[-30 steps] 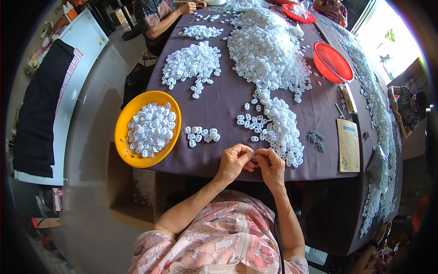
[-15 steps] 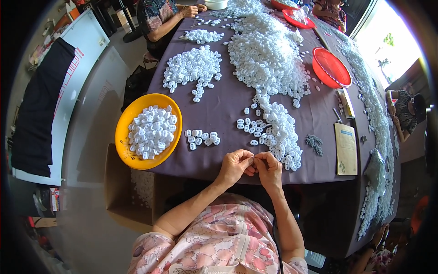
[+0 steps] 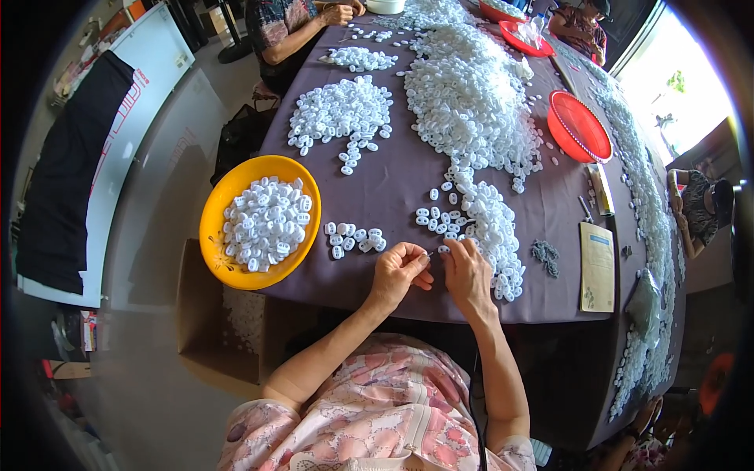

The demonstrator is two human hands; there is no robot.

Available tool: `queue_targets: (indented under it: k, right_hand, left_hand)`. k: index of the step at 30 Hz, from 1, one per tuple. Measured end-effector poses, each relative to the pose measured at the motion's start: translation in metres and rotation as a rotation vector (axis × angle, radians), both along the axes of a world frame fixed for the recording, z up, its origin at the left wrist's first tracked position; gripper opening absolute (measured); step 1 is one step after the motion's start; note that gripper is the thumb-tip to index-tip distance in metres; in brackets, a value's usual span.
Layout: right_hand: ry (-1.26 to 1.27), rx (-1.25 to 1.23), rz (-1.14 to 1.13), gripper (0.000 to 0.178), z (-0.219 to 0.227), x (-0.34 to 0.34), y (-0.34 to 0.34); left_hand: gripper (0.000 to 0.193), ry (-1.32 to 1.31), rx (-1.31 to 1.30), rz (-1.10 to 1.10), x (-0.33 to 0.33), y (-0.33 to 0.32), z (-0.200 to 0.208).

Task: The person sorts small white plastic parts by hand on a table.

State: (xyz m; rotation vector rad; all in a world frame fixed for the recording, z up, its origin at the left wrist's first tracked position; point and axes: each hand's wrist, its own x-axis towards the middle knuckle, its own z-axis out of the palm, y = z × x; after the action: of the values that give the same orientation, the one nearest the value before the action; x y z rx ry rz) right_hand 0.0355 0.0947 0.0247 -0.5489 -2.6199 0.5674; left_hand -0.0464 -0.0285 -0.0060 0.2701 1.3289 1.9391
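My left hand (image 3: 400, 275) is raised over the table's near edge, thumb and forefinger pinched on something thin and too small to make out. Just to its right, my right hand (image 3: 469, 276) has bent fingers on a single small white oval piece (image 3: 444, 250). That piece lies at the near end of a narrow heap of the same two-holed pieces (image 3: 496, 231). Left of my hands sits a small cluster of white pieces (image 3: 353, 239), some standing on edge. A yellow bowl (image 3: 210, 255) full of white pieces is at the table's left edge.
The dark cloth-covered table (image 3: 361, 290) carries large white heaps (image 3: 471, 102). Rightward are a grey bundle of thin strands (image 3: 544, 257), a tan notebook (image 3: 597, 271) and a red basket (image 3: 580, 127). A cardboard box (image 3: 196, 330) stands below. Other people sit around the table.
My hands, together at the fingertips before, have parted. The right has reached forward to the loose white piece; the left stays pinched. The view has shifted slightly.
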Motion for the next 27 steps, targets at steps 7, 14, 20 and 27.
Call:
queue_targets:
  k: [7,14,20,27]
  right_hand:
    - [-0.039,0.015,0.002,0.007,-0.001,-0.007,0.000]
    - [0.234,-0.590,-0.113,0.007,-0.013,0.007,-0.013]
    - [0.393,-1.091,-0.087,0.004,-0.019,0.011,-0.014]
    - [0.323,-0.866,0.056,0.013,-0.025,0.016,-0.014]
  left_hand:
    - [0.013,0.078,-0.027,-0.015,0.005,-0.001,-0.001]
    - [0.014,0.053,-0.013,-0.014,0.005,-0.002,0.002]
    - [0.011,0.049,-0.013,0.022,0.005,-0.001,0.004]
    - [0.012,0.054,0.007,-0.002,0.005,0.000,0.007]
